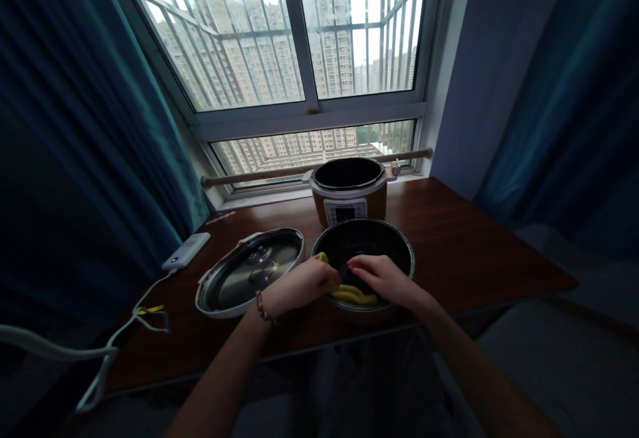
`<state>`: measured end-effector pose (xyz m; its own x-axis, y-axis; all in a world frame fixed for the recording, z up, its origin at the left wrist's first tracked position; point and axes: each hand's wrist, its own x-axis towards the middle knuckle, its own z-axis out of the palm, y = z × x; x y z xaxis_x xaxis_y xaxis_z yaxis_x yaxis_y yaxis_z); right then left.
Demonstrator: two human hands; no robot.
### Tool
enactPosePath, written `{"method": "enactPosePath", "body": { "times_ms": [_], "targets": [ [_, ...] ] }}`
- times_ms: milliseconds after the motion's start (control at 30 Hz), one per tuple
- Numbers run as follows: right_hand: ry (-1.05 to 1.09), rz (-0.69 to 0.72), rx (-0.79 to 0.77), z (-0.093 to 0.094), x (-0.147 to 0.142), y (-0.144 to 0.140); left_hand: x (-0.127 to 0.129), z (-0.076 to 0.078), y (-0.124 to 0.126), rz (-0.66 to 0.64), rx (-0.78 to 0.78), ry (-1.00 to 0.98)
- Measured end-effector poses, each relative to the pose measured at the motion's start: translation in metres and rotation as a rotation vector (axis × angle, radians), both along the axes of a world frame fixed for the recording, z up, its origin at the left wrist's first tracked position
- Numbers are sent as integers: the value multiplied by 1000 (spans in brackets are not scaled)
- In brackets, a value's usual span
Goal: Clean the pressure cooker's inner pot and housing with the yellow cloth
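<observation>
A brown counter (464, 245) crosses the lower half of the frame. On it stand a cooker (375, 202) and a pot (372, 237) near centre, with a lid (249, 278) and power strip (186, 251) farther left.

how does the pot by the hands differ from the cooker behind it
The pot sits near the table's front edge, while the cooker stands farther back by the window.
The pot has a yellow cloth at its near side; the cooker shows nothing inside.
The cooker has a front control panel and side handles; the pot shows neither.
Both are round, open-topped and dark inside.
</observation>
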<state>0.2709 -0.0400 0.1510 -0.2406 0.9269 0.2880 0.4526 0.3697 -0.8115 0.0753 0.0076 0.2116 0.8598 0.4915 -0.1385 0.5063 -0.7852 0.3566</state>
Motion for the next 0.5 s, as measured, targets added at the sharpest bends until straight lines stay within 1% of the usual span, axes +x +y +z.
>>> {"method": "enactPosePath", "body": {
  "times_ms": [67,133,200,233,300,333,367,400,433,500],
  "targets": [
    [60,150,-103,3,-17,3,0,4,-3,29,14,-119],
    [83,198,-124,3,-27,8,0,6,-6,70,26,-228],
    [101,176,-134,6,-29,12,0,5,-9,130,49,-336],
    [132,147,-170,9,-27,13,-1,3,-11,176,75,-398],
    [272,44,-254,18,-15,10,-1,-2,-16,287,145,-522],
    [378,-48,-255,24,-6,6,0,-5,-19,336,181,-568],
    [494,-176,-206,31,3,-1,1,-8,-23,366,206,-592],
    [600,-337,-106,37,14,-9,4,-12,-27,373,212,-590],
    [672,-525,28,41,24,-18,8,-16,-32,359,203,-566],
    [684,-920,303,43,43,-38,19,-24,-40,301,163,-480]
  ]
}}
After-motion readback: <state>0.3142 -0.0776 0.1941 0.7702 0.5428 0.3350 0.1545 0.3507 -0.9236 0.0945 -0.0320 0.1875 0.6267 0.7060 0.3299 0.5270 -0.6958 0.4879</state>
